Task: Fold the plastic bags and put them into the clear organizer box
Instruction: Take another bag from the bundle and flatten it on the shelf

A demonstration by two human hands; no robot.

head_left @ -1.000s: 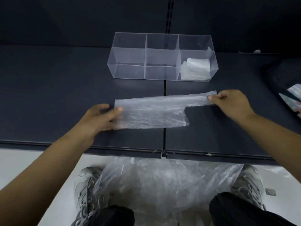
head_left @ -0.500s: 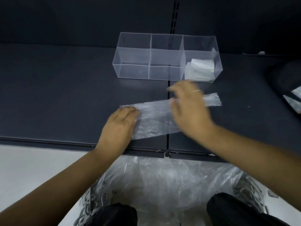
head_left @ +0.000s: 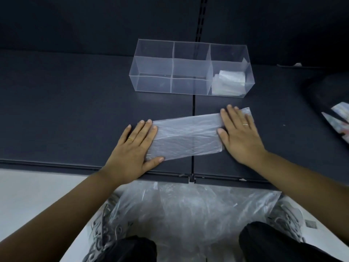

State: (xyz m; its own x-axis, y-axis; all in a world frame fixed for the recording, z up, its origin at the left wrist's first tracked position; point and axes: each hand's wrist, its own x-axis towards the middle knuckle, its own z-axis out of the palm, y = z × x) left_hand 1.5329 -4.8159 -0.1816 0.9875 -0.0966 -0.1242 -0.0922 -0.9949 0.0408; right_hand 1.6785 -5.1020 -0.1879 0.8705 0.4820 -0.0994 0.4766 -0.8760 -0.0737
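1. On the dark grey worktop (head_left: 66, 110) in front of me, the translucent plastic bag (head_left: 187, 136) lies as a long flat strip, tilted slightly up toward its right end. It is near the clear plastic organizer box (head_left: 156, 69) but not touching it.
2. A second ago the right hand (head_left: 238, 133) pinched the strip's right tip while the left hand (head_left: 135, 148) held the other end. Half a second ago the right palm was sweeping across the middle. Now both rest on the ends.
3. The left grip is spread, fingers straight, pressing the left end down. The right grip is likewise spread flat over the right end, with only a corner of film showing past the fingers.
4. I judge the smoothing done: the strip looks flat enough to fold end over end.
5. The box's right compartment holds a small stack of folded white bags (head_left: 229, 83); the other two look bare. A heap of loose clear bags (head_left: 188, 214) on the floor suggests plenty remains.
6. I can read no writing. The printed packet (head_left: 338, 118) at the right edge is too blurred, and the box carries no visible label.
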